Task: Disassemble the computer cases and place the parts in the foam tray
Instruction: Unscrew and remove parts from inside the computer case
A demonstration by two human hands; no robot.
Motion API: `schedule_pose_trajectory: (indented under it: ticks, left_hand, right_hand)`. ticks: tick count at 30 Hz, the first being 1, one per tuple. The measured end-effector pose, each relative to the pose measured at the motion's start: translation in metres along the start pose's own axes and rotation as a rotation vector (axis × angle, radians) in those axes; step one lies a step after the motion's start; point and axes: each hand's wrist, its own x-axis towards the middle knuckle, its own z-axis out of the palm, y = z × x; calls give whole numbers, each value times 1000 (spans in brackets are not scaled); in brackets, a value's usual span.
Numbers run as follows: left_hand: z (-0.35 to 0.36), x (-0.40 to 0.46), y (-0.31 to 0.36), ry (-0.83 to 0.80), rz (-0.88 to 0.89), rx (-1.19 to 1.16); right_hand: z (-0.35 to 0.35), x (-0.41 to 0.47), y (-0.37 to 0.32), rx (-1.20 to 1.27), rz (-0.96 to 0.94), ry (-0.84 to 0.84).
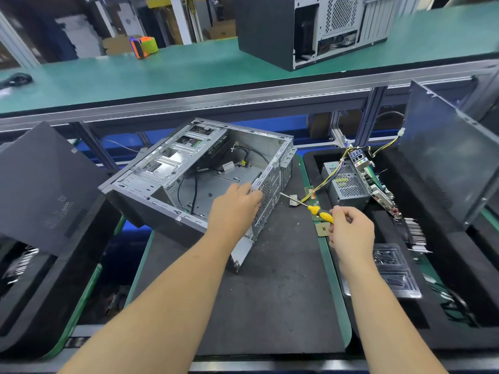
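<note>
Right now left hand (235, 203) grips rear edge of computer case (194, 174), tilted on desk (270, 292); right hand (349, 230) holds screwdriver (318, 213). Foam tray (445, 292) right, holding power supply (348, 184), motherboard (374, 182). Risk: case slips, drops flat; loose cables snag.

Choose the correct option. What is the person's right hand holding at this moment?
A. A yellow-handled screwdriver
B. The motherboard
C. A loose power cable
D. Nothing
A: the right hand grips a yellow-handled screwdriver with its metal shaft pointing toward the open computer case, which the left hand holds at its rear edge.
</note>
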Motion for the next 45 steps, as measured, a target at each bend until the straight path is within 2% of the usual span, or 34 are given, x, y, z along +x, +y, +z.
schedule_pose_trajectory:
  ticks: [3,5,8,9,11,13,16,20,23,26,33,36,39,41,45]
  left_hand:
    - [0,-2,7,51,302,225]
    - [0,-3,16,108,393,285]
    - [7,1,51,98,345,170]
    - [11,4,69,34,309,76]
    - [24,10,107,-197,217,-81]
    - [38,15,141,-303,190,-175]
    - [56,15,175,-373,190,-237]
    - [70,16,187,-400,160,-286]
    - [68,22,181,-349,145,-288]
    - [51,34,161,-201,142,-203]
    - [3,51,50,55,48,-176]
    - [-4,39,8,-58,-95,-238]
    - [4,24,-10,-250,-316,-525]
    - [8,23,-12,-253,-401,-624]
    - [8,28,-9,-224,-419,-575]
  right_hand:
    - [-10,7,-1,15,2,47]
    - [-17,14,-2,27,11,77]
    - [-30,22,-1,36,19,132]
    - [-35,24,1,36,22,149]
    - [-46,27,5,35,35,175]
    - [-57,30,10,34,56,195]
    - [-74,36,15,8,72,228]
    - [-93,44,22,8,77,262]
    - [-94,48,26,6,95,225]
    - [-81,49,31,4,138,131]
    - [-24,34,36,-19,162,-129]
    - [-1,23,38,3,190,-219]
    - [15,15,39,-28,187,-265]
    - [22,13,40,-70,175,-266]
    - [27,12,44,-112,168,-260]
